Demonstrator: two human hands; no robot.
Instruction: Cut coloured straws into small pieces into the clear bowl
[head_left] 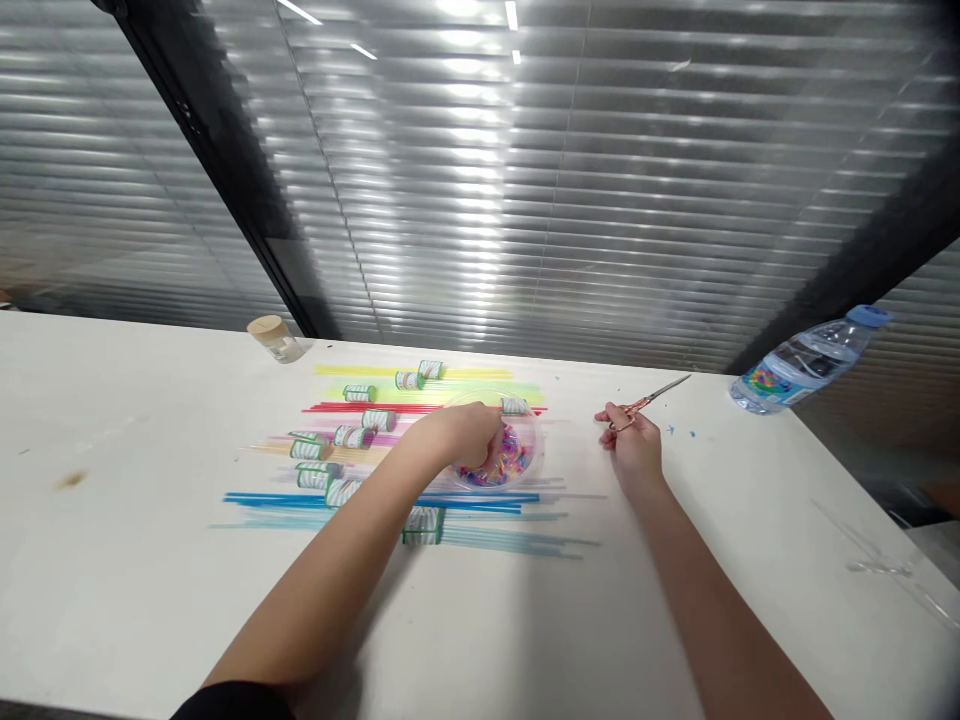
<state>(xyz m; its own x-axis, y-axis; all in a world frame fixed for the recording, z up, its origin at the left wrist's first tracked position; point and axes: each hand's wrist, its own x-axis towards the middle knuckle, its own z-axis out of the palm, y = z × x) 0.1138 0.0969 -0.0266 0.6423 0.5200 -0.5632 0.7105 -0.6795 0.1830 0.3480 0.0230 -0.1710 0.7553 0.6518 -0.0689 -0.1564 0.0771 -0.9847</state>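
Observation:
My left hand (474,436) is over a clear round bowl (537,448), its fingers curled together and pointing down into it. Small multicoloured pieces (513,462) fill the bowl; what the fingertips hold, if anything, is hidden. To the right, my right hand (639,452) rests near the table with a pair of scissors (645,403), rose-gold handles around its fingers and blades pointing away to the upper right. Bundles of thin coloured strips lie under and beside the bowl, among them blue strips (495,504), red strips (337,408) and yellow strips (480,373).
Patterned paper bands (424,526) sit around or on the strips. A jar with a wooden lid (279,340) leans at the back left. At the right edge a water bottle (796,368) appears tilted. Blue scraps (693,434) and a clear wrapper (877,568) lie on the white table (150,580).

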